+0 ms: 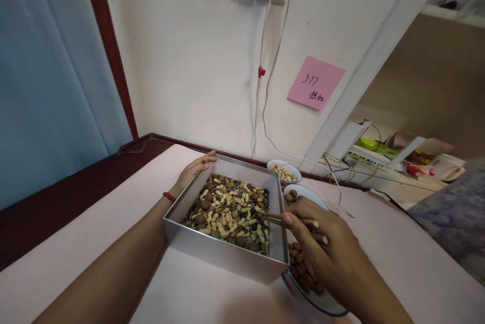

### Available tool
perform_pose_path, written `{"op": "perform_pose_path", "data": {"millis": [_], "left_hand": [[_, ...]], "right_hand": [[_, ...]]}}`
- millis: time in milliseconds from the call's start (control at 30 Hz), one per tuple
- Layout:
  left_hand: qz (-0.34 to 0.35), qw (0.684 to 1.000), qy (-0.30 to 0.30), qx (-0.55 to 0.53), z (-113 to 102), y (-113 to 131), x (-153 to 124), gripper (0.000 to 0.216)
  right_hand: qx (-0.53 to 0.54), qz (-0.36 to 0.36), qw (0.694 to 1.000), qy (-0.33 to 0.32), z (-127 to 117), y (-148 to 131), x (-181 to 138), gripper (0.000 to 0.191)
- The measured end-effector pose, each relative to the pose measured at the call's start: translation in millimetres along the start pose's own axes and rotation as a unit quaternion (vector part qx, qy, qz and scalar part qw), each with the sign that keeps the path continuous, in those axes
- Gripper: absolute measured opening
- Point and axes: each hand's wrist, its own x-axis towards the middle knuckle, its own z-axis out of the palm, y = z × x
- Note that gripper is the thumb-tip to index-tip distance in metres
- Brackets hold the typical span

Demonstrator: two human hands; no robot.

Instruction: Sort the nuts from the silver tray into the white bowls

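Note:
A silvery-rimmed white box (227,258) holds a mix of peanuts in the shell (227,218), striped sunflower seeds and round brown nuts (205,204). My left hand (195,168), with a red bead bracelet at the wrist, grips the box at its far left corner; its fingers reach round the rim. Over the box's right wall, my right hand (322,233) is closed on a pair of wooden chopsticks (275,218). Their tips point down into the mix at the right side. Whether a piece sits between the tips, I cannot tell.
Right of the box stand a bowl of pale peanuts (284,172), a bowl with round brown nuts (308,194) and a bowl of almonds (303,271), partly behind my right hand. A white cable (303,157) hangs down the wall onto the pink-covered table (182,283).

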Motion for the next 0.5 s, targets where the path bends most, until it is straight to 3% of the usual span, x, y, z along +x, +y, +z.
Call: {"op": "perform_pose_path", "data": {"millis": [500], "left_hand": [[-0.008,1.0,0.005,0.005,2.9,3.7,-1.5,0.031]], "right_hand": [[0.032,0.018,0.999,-0.009,3.6,3.6,3.0,0.038]]}}
